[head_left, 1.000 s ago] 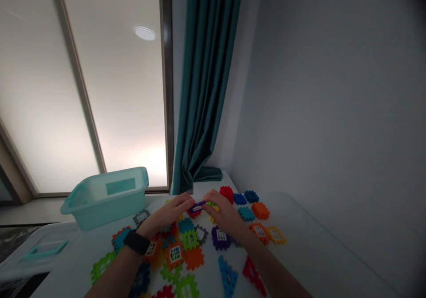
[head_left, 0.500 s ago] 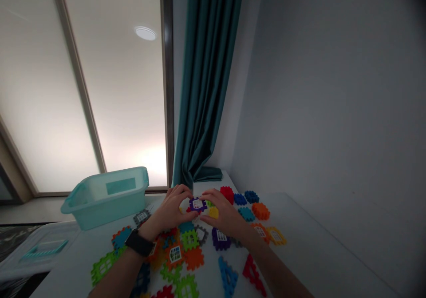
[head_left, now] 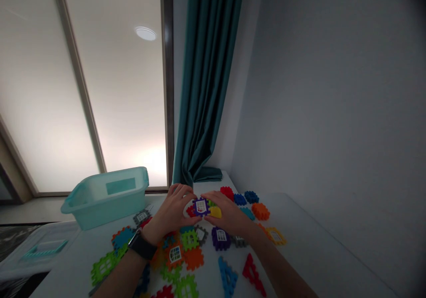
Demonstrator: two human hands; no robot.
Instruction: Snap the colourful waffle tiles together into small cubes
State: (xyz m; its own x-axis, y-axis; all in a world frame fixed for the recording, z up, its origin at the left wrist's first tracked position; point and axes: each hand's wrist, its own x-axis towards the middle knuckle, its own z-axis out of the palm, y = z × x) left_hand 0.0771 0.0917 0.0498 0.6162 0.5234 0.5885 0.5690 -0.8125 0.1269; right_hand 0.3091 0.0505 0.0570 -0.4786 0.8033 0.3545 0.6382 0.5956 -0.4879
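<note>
Between my two hands is a purple square building piece point(head_left: 201, 206) with toothed edges and a white window in it. My left hand point(head_left: 173, 209), with a black watch point(head_left: 142, 244) on the wrist, pinches its left side between thumb and fingers. The right side is gripped the same way by my right hand point(head_left: 228, 213). Just behind it show a yellow piece point(head_left: 215, 212) and a red piece point(head_left: 191, 211), partly covered by the hands. Below lie a green window piece point(head_left: 190, 240), a grey frame piece point(head_left: 201, 234) and a purple window stack point(head_left: 221, 239).
A teal plastic bin point(head_left: 109, 204) stands at the back left, beside a clear lid point(head_left: 43, 247). Stacked orange pieces point(head_left: 261, 211) and blue pieces point(head_left: 251, 196) sit at the right. Blue point(head_left: 228, 276) and red triangle pieces point(head_left: 253, 275) lie near the front.
Both hands have moved slightly right and closer to me with the purple window piece. It is turned a little more upright towards me.
</note>
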